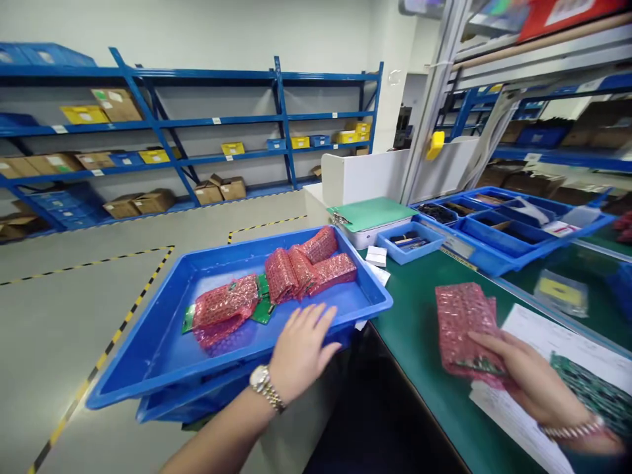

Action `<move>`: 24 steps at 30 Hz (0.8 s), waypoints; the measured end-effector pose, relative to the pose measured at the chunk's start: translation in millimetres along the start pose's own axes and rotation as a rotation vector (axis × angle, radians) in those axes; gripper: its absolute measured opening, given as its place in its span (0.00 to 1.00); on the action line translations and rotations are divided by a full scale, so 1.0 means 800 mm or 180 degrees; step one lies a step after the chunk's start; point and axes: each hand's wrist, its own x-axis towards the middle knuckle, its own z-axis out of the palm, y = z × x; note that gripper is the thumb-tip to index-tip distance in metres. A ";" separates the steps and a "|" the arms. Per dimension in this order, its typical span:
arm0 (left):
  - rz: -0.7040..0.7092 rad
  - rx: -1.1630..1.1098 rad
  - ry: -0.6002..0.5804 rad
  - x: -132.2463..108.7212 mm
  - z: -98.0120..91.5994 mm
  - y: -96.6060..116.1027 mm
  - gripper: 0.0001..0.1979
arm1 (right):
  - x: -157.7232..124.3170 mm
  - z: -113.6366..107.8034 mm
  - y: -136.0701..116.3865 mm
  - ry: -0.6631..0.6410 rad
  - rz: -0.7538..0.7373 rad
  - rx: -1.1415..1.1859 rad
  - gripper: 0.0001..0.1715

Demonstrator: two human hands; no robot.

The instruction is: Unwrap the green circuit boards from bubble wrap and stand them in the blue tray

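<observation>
My left hand (303,345) reaches over the near rim of a blue plastic tray (162,355), fingers stretched out and holding nothing. Inside the tray lie several packs in pink bubble wrap (282,275), and a green circuit board (263,309) sticks out among them. Above the green workbench (407,313), my right hand (528,368) grips another circuit board pack wrapped in pink bubble wrap (464,322); a bit of green board shows at its lower edge. Papers (508,415) lie beneath that hand, and bare green circuit boards (592,395) rest beside the wrist.
A small blue bin (411,243) with tools stands behind, near a green clipboard (372,214). To the right is a large divided blue tray (494,257). A clear bag with a yellow item (560,293) lies there. Blue shelving (222,122) lines the far wall.
</observation>
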 end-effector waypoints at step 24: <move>-0.0080 0.0841 -0.1139 0.221 0.046 -0.072 0.52 | 0.106 -0.022 0.046 0.0214 0.0210 -0.0616 0.28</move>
